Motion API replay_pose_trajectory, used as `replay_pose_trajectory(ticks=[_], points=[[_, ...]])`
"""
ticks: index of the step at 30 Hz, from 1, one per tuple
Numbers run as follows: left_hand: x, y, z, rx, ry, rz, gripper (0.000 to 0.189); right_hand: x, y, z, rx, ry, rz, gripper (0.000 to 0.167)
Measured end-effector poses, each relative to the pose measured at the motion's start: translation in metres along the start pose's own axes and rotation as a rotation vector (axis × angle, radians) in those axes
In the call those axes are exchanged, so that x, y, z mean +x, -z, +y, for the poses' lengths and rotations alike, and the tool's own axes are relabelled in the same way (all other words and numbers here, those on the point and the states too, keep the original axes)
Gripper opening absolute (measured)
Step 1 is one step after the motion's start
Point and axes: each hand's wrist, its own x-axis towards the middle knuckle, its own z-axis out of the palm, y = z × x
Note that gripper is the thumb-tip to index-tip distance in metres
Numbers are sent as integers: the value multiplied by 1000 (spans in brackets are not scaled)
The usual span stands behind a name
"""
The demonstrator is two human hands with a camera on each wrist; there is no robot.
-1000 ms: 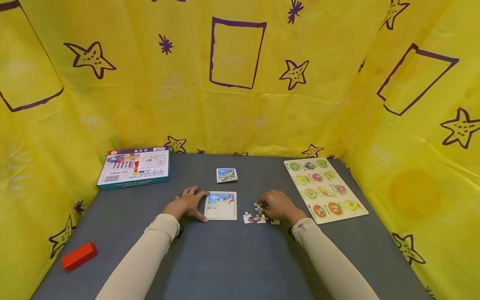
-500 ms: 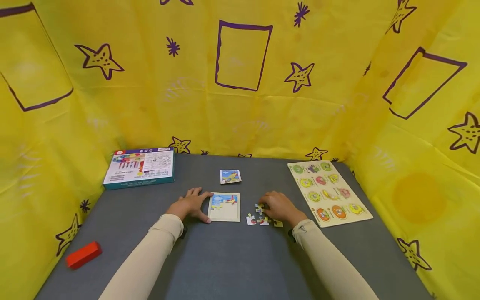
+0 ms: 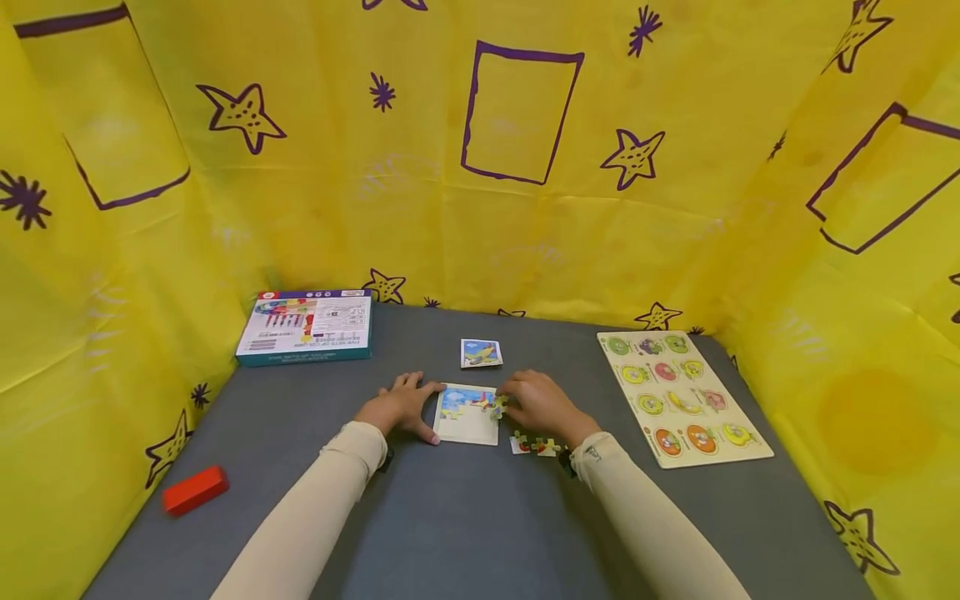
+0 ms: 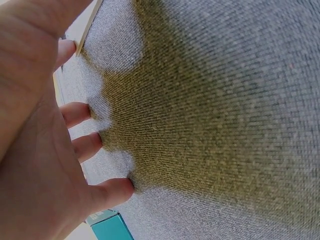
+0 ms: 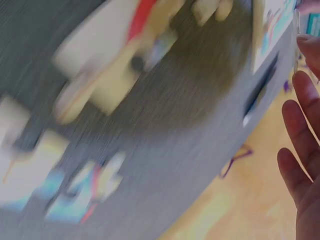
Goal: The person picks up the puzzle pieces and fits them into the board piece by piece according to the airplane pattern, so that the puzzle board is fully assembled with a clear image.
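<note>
In the head view my left hand (image 3: 402, 408) rests spread along the left side of a square puzzle tray (image 3: 468, 430), thumb and index finger touching its edge. A partly assembled picture fills the tray's upper part; bare wood shows below. My right hand (image 3: 546, 406) pinches a jigsaw piece (image 3: 498, 407) over the tray's right edge. Loose jigsaw pieces (image 3: 520, 444) lie just right of the tray, partly hidden by that hand. In the left wrist view, the other fingers (image 4: 112, 192) reach down to the grey cloth. Loose pieces (image 5: 82, 192) look blurred in the right wrist view.
Behind the tray lies a small picture card (image 3: 481, 353) with an airplane. A boxed toy set (image 3: 307, 327) stands back left, a red block (image 3: 196, 490) front left. A fruit puzzle board (image 3: 684, 396) lies at right. Yellow curtains (image 3: 517, 242) enclose the table.
My right hand has moved left from the loose pieces to the tray, carrying a jigsaw piece. My left hand stays at the tray's left edge. The head view has turned slightly left.
</note>
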Motion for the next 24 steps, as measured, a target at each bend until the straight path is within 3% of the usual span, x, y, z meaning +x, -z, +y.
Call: replay_pose_trajectory(ticks=[9, 24], points=[[3, 2, 2, 9, 25, -18, 97, 26, -22, -21, 92, 12, -30, 23], [7, 1, -1, 26, 23, -19, 98, 30, -36, -23, 92, -2, -37, 19]])
